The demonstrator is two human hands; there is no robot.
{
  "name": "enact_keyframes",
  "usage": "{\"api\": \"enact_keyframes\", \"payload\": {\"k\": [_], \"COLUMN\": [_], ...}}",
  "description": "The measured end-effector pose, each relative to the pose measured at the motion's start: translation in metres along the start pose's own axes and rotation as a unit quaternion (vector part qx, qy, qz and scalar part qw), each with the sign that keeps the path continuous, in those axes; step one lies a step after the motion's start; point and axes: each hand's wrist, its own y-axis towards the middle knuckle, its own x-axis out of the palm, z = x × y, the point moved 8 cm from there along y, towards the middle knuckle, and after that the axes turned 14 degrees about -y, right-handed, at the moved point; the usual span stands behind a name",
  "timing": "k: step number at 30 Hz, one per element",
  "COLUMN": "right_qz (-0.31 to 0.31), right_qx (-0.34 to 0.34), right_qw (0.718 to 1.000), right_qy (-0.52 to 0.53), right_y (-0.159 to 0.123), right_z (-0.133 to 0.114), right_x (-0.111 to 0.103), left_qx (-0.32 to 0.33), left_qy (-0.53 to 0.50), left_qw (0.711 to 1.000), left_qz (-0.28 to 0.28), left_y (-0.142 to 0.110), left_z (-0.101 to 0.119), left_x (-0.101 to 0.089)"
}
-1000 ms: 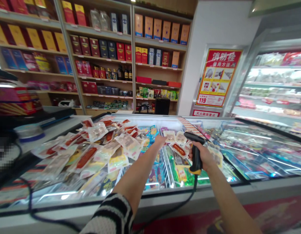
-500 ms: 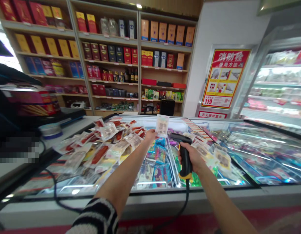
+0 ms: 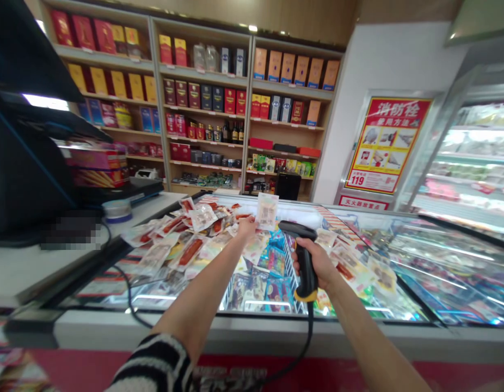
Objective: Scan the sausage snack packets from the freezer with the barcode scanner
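Observation:
My left hand [image 3: 247, 224] is closed on the edge of a small clear food packet [image 3: 267, 211], held upright over the freezer. In my right hand [image 3: 317, 262] is a black and yellow barcode scanner [image 3: 306, 267], gripped by its handle. Its head points left, toward the packet, with a gap between them. From the handle's bottom a black cable [image 3: 310, 326] hangs down. Left of the packet, a heap of sealed food packets [image 3: 190, 251], some holding reddish-brown meat, lies on the freezer's glass. A smaller group of packets [image 3: 345, 261] lies to the right of the scanner.
A glass-topped freezer [image 3: 252, 322] spans the front, with blue packages [image 3: 276, 291] under the glass. At left a counter [image 3: 15, 277] bears a dark screen device [image 3: 27, 158] and a round tape roll [image 3: 117, 211]. Shelves of boxes [image 3: 223, 100] stand behind.
My view has swung left, so the counter and dark device show more. The scanner and the packet sit slightly further left in view, a little closer together. Both hands keep their hold.

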Motion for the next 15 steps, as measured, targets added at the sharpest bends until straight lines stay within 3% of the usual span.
{"api": "enact_keyframes", "payload": {"k": [6,15], "right_qz": [0.058,0.182], "right_qx": [-0.002,0.015], "right_qw": [0.998,0.983], "right_qy": [-0.008,-0.024], "right_y": [0.004,0.005], "right_z": [-0.002,0.011], "right_x": [-0.022,-0.103], "left_qx": [-0.015,0.028], "left_qy": [0.052,0.164], "left_qw": [0.997,0.968], "left_qz": [0.050,0.185], "left_y": [-0.001,-0.004], "left_z": [0.008,0.034], "left_x": [-0.025,-0.074]}}
